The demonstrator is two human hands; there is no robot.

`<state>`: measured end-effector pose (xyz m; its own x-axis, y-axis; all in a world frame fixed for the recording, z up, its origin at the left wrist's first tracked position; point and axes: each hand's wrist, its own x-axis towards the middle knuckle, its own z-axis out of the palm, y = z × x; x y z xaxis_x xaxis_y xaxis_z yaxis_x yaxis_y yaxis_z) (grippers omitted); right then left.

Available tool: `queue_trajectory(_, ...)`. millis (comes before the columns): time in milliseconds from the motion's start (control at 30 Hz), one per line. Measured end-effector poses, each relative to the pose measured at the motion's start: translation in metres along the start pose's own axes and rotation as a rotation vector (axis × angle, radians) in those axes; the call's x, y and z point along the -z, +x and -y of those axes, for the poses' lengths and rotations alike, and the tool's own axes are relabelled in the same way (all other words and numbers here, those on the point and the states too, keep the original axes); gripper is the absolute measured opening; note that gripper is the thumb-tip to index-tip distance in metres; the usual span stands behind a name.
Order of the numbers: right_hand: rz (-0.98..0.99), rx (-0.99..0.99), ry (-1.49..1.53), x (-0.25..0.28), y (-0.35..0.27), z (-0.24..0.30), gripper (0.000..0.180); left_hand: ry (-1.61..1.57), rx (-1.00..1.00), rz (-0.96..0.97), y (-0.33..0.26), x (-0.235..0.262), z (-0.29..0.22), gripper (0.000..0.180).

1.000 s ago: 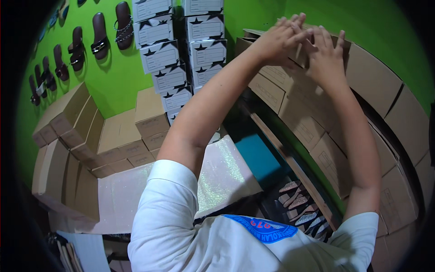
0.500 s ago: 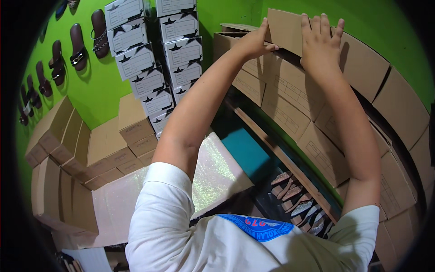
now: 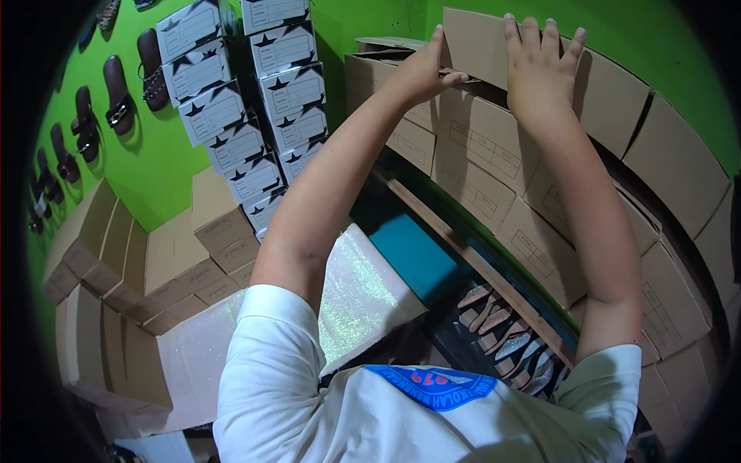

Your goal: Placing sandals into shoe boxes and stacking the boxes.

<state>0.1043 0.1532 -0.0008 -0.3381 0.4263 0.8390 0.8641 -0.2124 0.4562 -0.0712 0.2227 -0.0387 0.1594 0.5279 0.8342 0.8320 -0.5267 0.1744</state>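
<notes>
Both my arms reach up to the top row of a stack of brown cardboard boxes. My left hand is at the left edge of one cardboard box, closed on its corner. The thumb points right along the lower front and the index finger stands up beside the edge; the other fingers are mostly hidden. My right hand lies flat against the front of the top row, fingers spread and tips at the upper edge. Just left of my left hand is a box with a raised flap. Below are more boxes with printed label grids.
White boxes with black stars rise in tall stacks to the left. Sandals hang on the green wall. Brown boxes line a table with a glittery cloth. A wooden rail runs above several shoes.
The view has shifted slightly, so the surroundings sit a little lower and further left. Both hands keep the same hold and place on the top boxes.
</notes>
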Motion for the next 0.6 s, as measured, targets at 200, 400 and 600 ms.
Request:
queue_trajectory(200, 0.004, 0.017, 0.003, 0.003, -0.002, 0.002, 0.071, -0.071, -0.008, 0.033, 0.0, -0.008, 0.007, 0.102)
queue_trajectory(400, 0.03, 0.013, -0.062, 0.001, 0.003, 0.002, 0.071, -0.025, -0.052, 0.067, 0.006, -0.008, 0.001, 0.106)
queue_trajectory(600, 0.048, -0.002, -0.094, -0.003, 0.004, 0.004, 0.069, -0.032, -0.01, 0.087, 0.013, -0.012, -0.005, 0.108)
